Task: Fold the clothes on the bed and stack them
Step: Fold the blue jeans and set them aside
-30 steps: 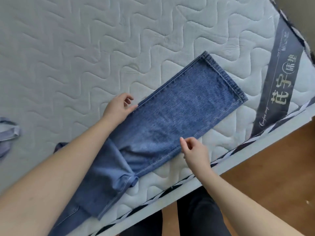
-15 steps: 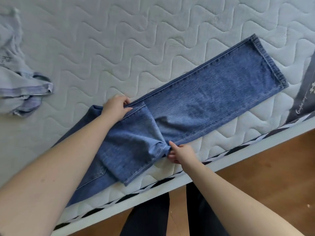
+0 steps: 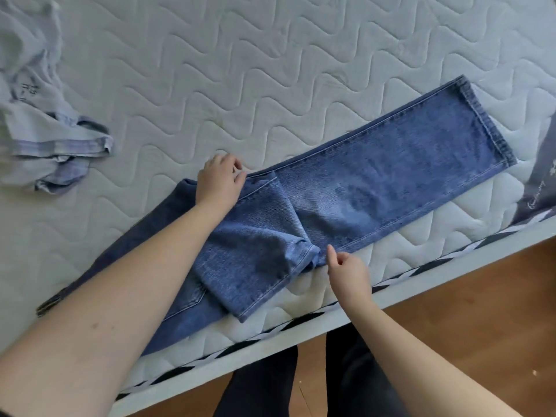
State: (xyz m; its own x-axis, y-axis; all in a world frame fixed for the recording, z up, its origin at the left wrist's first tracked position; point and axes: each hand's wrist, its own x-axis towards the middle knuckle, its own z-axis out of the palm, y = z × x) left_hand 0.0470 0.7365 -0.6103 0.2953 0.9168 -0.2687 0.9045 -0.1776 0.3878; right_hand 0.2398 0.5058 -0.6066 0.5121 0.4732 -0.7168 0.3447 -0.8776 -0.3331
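Observation:
A pair of blue jeans [image 3: 376, 188] lies diagonally along the near edge of the white quilted mattress [image 3: 270, 70], legs stacked, hem at the far right. The seat part bunches in a fold at the middle. My left hand [image 3: 219, 180] grips the far edge of the jeans at that fold, fingers curled on the denim. My right hand [image 3: 346, 266] pinches the near edge at the crotch seam, thumb raised. A crumpled pale grey-blue garment [image 3: 39, 127] lies at the left of the mattress.
The mattress edge with its striped piping [image 3: 391, 281] runs diagonally below the jeans. A grey label band [image 3: 541, 182] sits at the right edge. Wooden floor [image 3: 481, 326] and my dark trouser legs [image 3: 301, 386] show beneath.
My view has shifted left, bringing the pale garment into sight. Both hands slid along the jeans from the leg toward the crotch, where they now hold the bunched fold.

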